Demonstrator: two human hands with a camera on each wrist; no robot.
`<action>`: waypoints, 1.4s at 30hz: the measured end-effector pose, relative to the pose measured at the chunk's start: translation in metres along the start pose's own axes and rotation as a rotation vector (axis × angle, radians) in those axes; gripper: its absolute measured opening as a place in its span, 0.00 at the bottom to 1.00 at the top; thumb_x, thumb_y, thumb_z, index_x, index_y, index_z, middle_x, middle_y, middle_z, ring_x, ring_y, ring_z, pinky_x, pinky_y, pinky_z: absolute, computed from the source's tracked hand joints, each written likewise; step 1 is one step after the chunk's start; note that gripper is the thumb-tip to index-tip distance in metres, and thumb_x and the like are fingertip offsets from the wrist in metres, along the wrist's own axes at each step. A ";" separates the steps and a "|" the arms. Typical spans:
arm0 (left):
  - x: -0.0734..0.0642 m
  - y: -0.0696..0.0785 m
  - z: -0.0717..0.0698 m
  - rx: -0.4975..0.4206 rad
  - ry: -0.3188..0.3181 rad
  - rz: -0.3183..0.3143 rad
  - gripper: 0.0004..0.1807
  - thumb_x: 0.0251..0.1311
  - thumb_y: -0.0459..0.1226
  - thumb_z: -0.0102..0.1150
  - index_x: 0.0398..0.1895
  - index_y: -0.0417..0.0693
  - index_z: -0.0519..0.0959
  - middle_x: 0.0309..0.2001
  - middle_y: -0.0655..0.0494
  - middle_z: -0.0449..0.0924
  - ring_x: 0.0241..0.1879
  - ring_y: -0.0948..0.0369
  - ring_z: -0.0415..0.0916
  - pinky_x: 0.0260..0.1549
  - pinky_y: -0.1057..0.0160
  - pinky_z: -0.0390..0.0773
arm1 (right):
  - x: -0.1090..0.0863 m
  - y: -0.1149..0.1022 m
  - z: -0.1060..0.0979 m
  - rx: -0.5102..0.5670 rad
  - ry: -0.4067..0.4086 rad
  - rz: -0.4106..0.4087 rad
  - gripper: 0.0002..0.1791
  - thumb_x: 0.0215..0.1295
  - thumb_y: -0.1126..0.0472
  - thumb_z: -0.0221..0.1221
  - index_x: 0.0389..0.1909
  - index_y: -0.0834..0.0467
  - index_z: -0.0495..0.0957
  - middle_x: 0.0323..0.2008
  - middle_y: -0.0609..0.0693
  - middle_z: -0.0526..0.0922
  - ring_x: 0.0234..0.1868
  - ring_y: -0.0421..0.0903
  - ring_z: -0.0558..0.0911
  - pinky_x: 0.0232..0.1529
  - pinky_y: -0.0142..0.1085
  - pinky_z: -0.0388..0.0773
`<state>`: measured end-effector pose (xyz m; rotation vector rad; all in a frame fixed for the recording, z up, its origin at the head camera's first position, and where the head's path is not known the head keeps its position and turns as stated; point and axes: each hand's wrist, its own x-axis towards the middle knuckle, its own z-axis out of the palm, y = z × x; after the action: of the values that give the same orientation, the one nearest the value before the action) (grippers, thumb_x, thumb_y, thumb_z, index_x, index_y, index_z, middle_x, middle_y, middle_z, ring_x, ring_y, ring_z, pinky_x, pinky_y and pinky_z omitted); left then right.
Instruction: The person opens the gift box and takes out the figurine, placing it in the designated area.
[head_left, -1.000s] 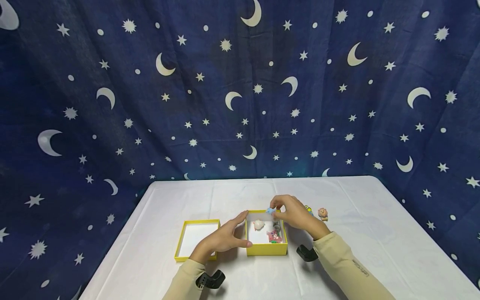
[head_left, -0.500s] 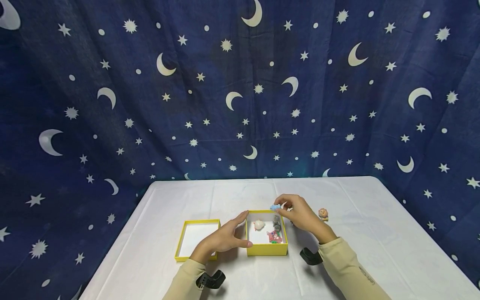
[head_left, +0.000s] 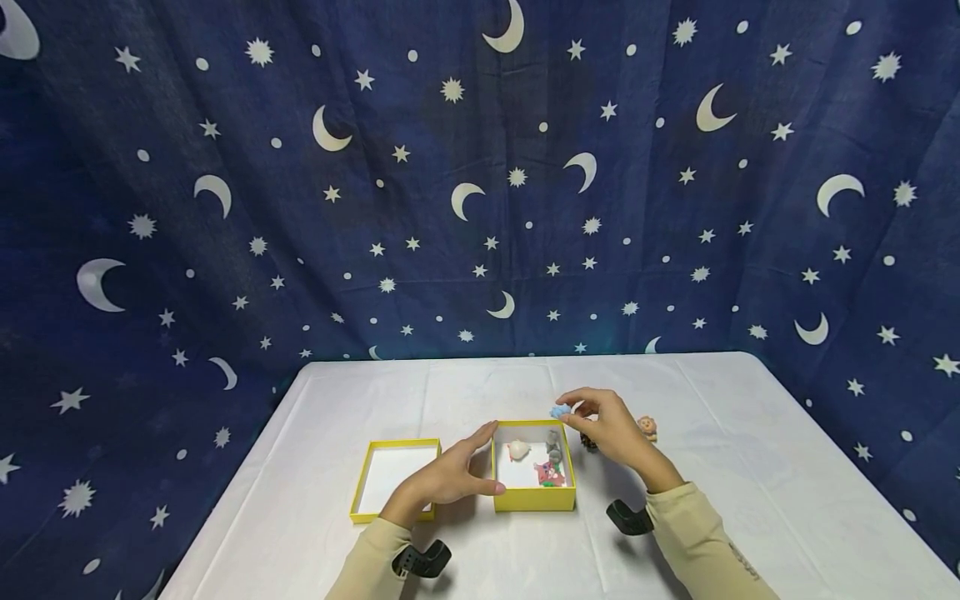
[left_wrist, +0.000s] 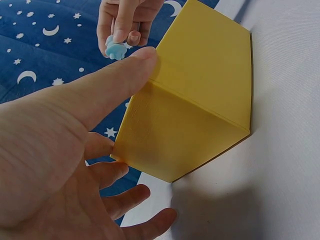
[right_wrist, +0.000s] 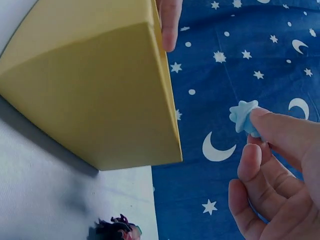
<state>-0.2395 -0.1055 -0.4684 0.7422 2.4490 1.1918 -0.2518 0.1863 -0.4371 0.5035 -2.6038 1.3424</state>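
An open yellow box (head_left: 534, 500) with a white inside stands on the table. My left hand (head_left: 448, 477) rests against its left side, fingers spread, the thumb touching the rim near the front corner. Inside lie a white figurine (head_left: 518, 450), a grey figurine (head_left: 553, 446) and a pink-red figurine (head_left: 550, 474). Just beyond the box's back right corner, my right hand (head_left: 611, 429) pinches a small light blue figurine (right_wrist: 245, 118) between thumb and fingers. In the left wrist view, this figurine (left_wrist: 116, 49) appears past the box's edge.
The yellow-rimmed box lid (head_left: 393, 479) lies left of the box, white inside up. A dark figurine (head_left: 588, 442) stands on the table under my right hand. An orange-pink lion-like figurine (head_left: 647, 428) is behind my right wrist. A starry blue curtain (head_left: 480, 208) hangs behind the table.
My right hand has moved to the right with the light blue figurine, from over the box's back edge to beyond its back right corner. My left hand has stayed in place.
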 end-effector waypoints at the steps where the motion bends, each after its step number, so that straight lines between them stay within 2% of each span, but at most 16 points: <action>1: 0.000 0.000 0.000 0.003 0.000 -0.002 0.56 0.56 0.47 0.74 0.82 0.46 0.49 0.82 0.45 0.47 0.82 0.47 0.45 0.78 0.39 0.51 | 0.000 0.000 -0.001 0.002 0.003 -0.004 0.11 0.64 0.65 0.67 0.47 0.62 0.85 0.42 0.58 0.86 0.35 0.42 0.82 0.33 0.33 0.80; 7: 0.001 0.001 -0.002 0.012 -0.007 0.005 0.55 0.58 0.46 0.73 0.82 0.46 0.49 0.82 0.45 0.46 0.82 0.48 0.44 0.79 0.40 0.50 | 0.000 0.003 -0.012 0.044 0.026 -0.035 0.10 0.66 0.62 0.66 0.46 0.62 0.85 0.35 0.55 0.88 0.31 0.39 0.82 0.32 0.29 0.79; 12: 0.001 0.002 -0.003 0.022 -0.007 0.015 0.56 0.57 0.48 0.73 0.82 0.46 0.49 0.82 0.45 0.46 0.82 0.48 0.44 0.79 0.40 0.49 | 0.001 0.006 -0.023 0.087 0.063 -0.068 0.12 0.67 0.63 0.64 0.49 0.63 0.84 0.29 0.54 0.88 0.30 0.38 0.83 0.34 0.30 0.81; 21: 0.002 0.000 -0.003 0.019 -0.009 0.007 0.56 0.57 0.47 0.73 0.82 0.45 0.49 0.82 0.45 0.46 0.82 0.48 0.43 0.79 0.40 0.49 | -0.004 0.009 -0.037 0.055 0.087 -0.079 0.14 0.70 0.62 0.62 0.54 0.61 0.83 0.41 0.59 0.90 0.38 0.32 0.84 0.45 0.32 0.83; 29: 0.000 -0.001 -0.003 0.013 -0.009 0.011 0.56 0.57 0.48 0.73 0.82 0.46 0.49 0.82 0.45 0.46 0.82 0.48 0.43 0.79 0.41 0.49 | -0.003 0.011 -0.039 0.089 0.088 -0.103 0.11 0.74 0.63 0.57 0.51 0.61 0.84 0.40 0.58 0.90 0.35 0.33 0.82 0.41 0.35 0.82; 36: 0.001 0.000 -0.002 -0.002 -0.012 0.021 0.55 0.58 0.44 0.73 0.82 0.45 0.49 0.82 0.45 0.46 0.82 0.48 0.44 0.79 0.41 0.49 | -0.004 0.015 -0.040 0.111 0.082 -0.102 0.10 0.72 0.68 0.57 0.50 0.66 0.82 0.41 0.63 0.89 0.35 0.32 0.84 0.40 0.29 0.83; 42: 0.001 0.000 -0.002 0.006 -0.011 0.011 0.55 0.57 0.45 0.73 0.82 0.46 0.49 0.82 0.47 0.47 0.82 0.49 0.44 0.79 0.42 0.49 | -0.006 0.014 -0.042 0.077 0.061 -0.069 0.19 0.72 0.68 0.58 0.62 0.64 0.77 0.47 0.66 0.87 0.37 0.31 0.84 0.41 0.29 0.82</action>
<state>-0.2409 -0.1061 -0.4674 0.7631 2.4438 1.1819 -0.2519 0.2295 -0.4254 0.5490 -2.4711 1.4168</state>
